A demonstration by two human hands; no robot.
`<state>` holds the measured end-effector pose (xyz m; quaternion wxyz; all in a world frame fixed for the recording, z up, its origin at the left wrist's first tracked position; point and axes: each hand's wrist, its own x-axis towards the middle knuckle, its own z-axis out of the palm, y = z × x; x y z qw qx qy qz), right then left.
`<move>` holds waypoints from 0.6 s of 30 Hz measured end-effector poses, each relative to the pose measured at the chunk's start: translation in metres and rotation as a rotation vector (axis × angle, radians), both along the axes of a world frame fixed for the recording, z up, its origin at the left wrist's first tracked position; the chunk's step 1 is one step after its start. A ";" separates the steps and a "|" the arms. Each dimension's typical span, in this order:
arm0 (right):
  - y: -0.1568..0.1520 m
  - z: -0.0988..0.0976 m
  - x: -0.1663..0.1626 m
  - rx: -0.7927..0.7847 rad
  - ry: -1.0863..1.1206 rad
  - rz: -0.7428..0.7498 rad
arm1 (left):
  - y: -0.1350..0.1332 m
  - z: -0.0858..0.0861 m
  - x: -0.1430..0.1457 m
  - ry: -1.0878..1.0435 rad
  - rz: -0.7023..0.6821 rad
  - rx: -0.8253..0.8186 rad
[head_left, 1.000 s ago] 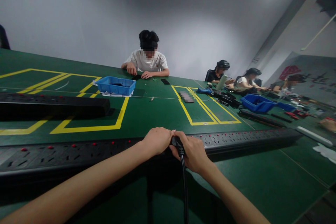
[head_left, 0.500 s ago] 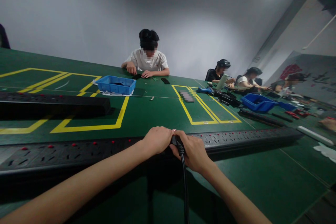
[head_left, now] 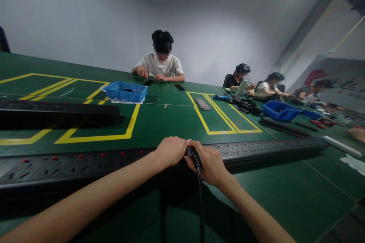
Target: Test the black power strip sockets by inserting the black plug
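We find both hands meeting at the near edge of the green matte surface, over the long black plastic power strip with red switches. The right hand is closed around a black rubbery plug and cable; the left hand is curled shut against the strip beside it. Whether the plug is fully seated is hidden by the fingers. A blue plastic bin sits well apart, toward the far edge.
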<state>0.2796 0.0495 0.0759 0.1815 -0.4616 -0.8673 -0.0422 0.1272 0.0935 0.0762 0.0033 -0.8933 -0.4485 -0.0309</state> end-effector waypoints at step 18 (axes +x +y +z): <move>0.001 -0.001 0.001 0.006 0.000 0.003 | 0.000 -0.001 0.000 0.009 0.000 0.005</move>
